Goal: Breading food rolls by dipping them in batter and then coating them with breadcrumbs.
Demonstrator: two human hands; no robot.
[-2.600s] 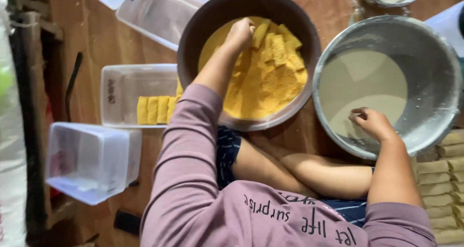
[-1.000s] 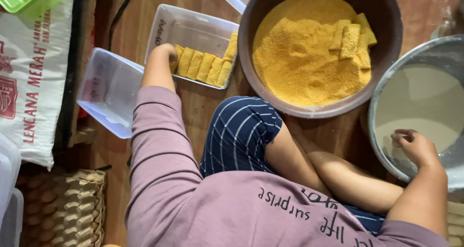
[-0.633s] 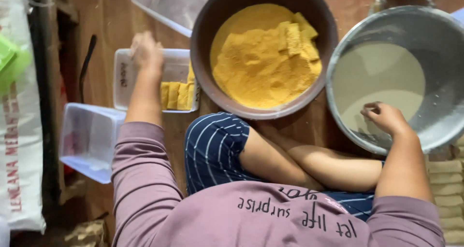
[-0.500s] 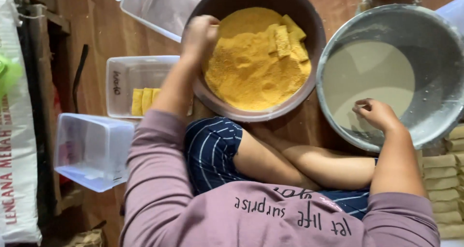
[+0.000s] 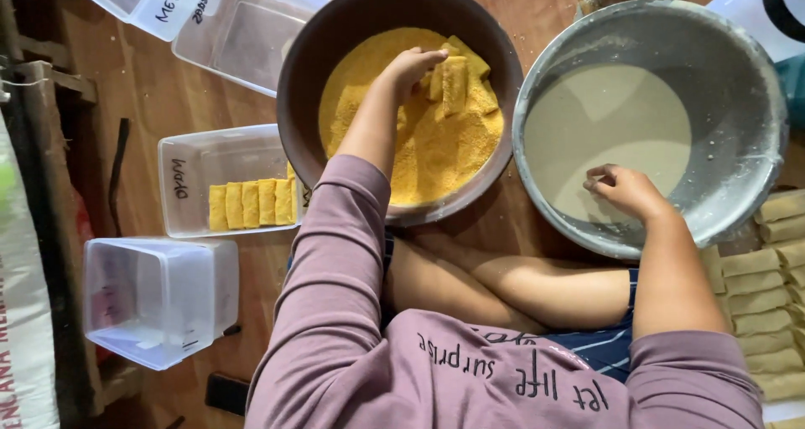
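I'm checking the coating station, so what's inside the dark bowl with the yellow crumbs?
The dark bowl holds yellow crumbs and a few crumb-coated rolls near the far side. The left hand reaches in beside them. Whatever lies buried under the crumbs cannot be seen.

2 bowls [image 5: 293, 102] [image 5: 746, 77], 4 clear containers [image 5: 193, 165], 5 breaded rolls [image 5: 251, 204] inside 1.

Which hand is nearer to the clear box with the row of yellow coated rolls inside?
The left hand. It is in the brown bowl of crumbs, just right of the clear box. The right hand is farther right, in the metal bowl.
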